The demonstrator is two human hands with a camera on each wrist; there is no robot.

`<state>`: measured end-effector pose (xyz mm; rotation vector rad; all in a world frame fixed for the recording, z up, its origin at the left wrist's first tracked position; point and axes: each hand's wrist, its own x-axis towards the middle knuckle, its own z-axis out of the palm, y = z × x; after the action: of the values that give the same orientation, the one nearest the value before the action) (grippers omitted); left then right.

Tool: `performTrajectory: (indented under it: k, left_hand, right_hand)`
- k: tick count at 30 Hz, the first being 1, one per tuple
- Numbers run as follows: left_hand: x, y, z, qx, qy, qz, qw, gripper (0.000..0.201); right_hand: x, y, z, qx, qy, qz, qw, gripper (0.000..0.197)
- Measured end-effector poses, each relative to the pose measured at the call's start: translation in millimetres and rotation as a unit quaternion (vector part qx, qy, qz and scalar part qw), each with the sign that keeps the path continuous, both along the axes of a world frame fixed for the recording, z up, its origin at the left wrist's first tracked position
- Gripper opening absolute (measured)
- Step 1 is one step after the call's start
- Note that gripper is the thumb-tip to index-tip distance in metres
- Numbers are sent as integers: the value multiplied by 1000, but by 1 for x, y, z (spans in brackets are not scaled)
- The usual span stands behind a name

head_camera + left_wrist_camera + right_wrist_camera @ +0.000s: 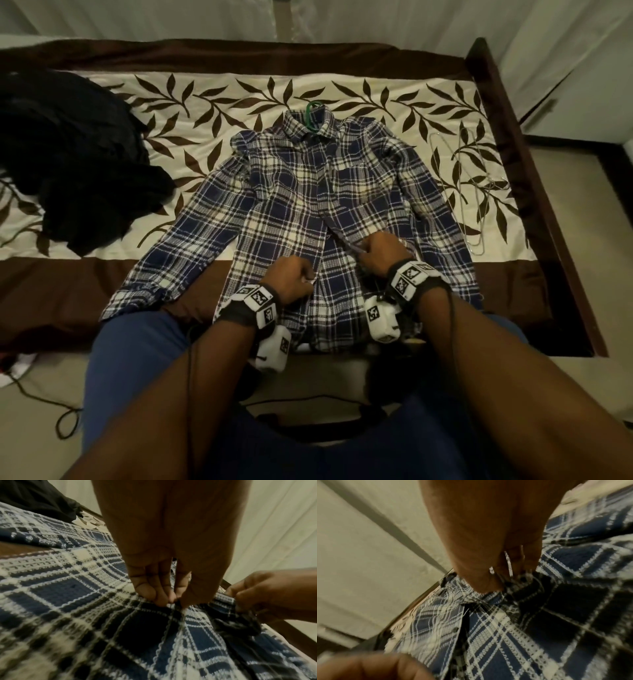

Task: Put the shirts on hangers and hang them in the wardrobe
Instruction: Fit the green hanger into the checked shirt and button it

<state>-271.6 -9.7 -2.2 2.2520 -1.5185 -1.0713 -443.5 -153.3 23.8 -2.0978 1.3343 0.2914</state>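
From the head view, a plaid shirt [308,205] lies flat on the bed [102,291], a green hanger [311,114] hook poking from its collar, as the left hand [291,279] and right hand [380,253] each pinch a front edge near the hem. Spare wire hangers [472,192] and dark clothing [68,154] lie alongside. The left wrist view shows fingertips [161,599] nipping soft, limp cloth. The right wrist view, blurred, shows fingers [517,561] gripping the placket. Light and floppy, it is likely best carried by the hook.

Dim, soft-focus, blurred wrist views
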Motion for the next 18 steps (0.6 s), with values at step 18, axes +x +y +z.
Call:
performTrajectory:
  k: [18]
  left_hand:
    - [-8,-55,-37,-82,-84,48,992,9]
  right_hand:
    - [36,13,-47,-160,16,61,985,12]
